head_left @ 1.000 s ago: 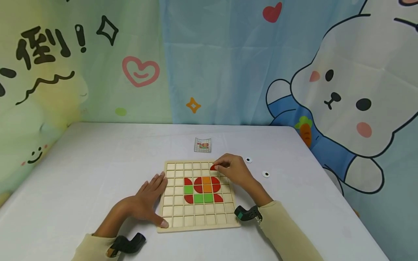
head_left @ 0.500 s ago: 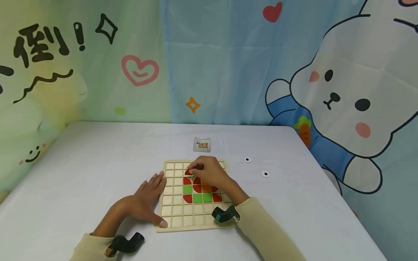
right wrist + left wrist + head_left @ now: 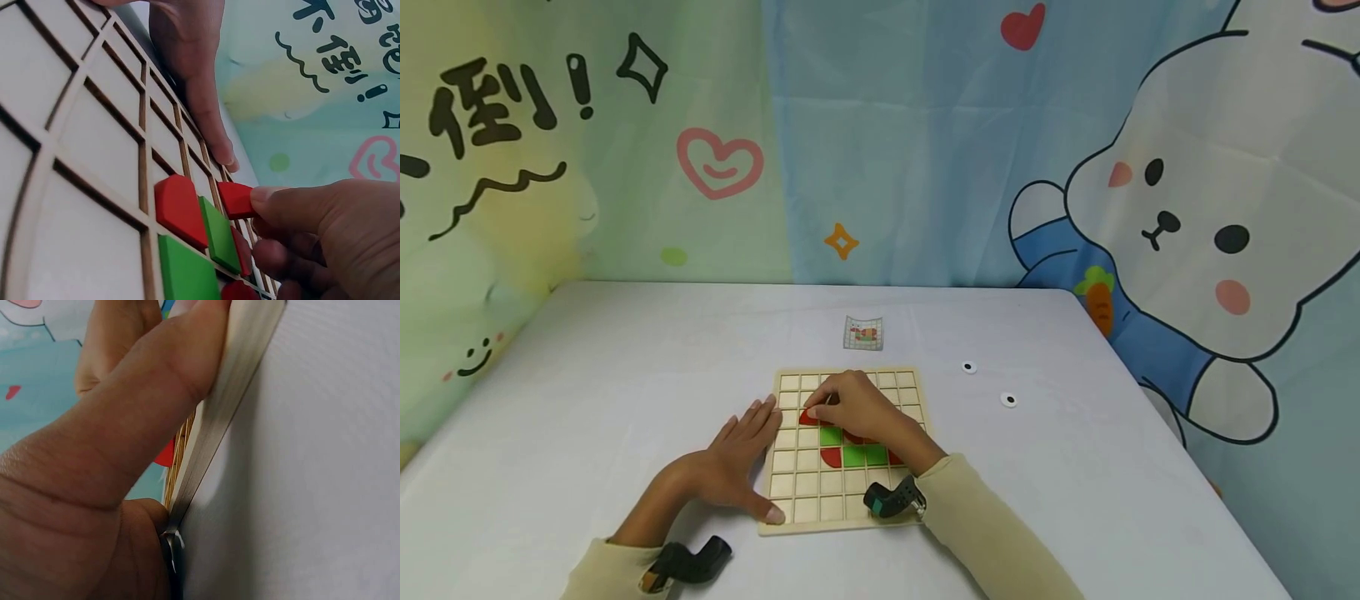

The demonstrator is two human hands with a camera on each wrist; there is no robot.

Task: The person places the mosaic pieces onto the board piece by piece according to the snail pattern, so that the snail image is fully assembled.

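A wooden grid board (image 3: 793,505) lies on the white table, with red and green tiles set in several of its cells. My right hand (image 3: 861,410) pinches a red tile with a rounded edge (image 3: 232,199) between thumb and fingers, over the cells left of the pattern. Below it sit a green tile (image 3: 831,436) and a red tile (image 3: 831,457); a green tile (image 3: 853,456) lies to their right. Part of the pattern is hidden beneath the right hand. Along the board's left edge my left hand (image 3: 730,462) rests with fingers extended, its thumb at the near left corner.
Behind the board lies a small printed card (image 3: 863,333) showing a gridded pattern. Two round white pieces with black centres, one farther back (image 3: 969,367) and one nearer (image 3: 1009,400), lie right of the board. A cartoon cloth (image 3: 895,167) hangs behind the table.
Carrying the red tile, my right hand has moved left from the board's far right corner, then lower toward the cells beside the pattern. My left hand stays at the left edge.
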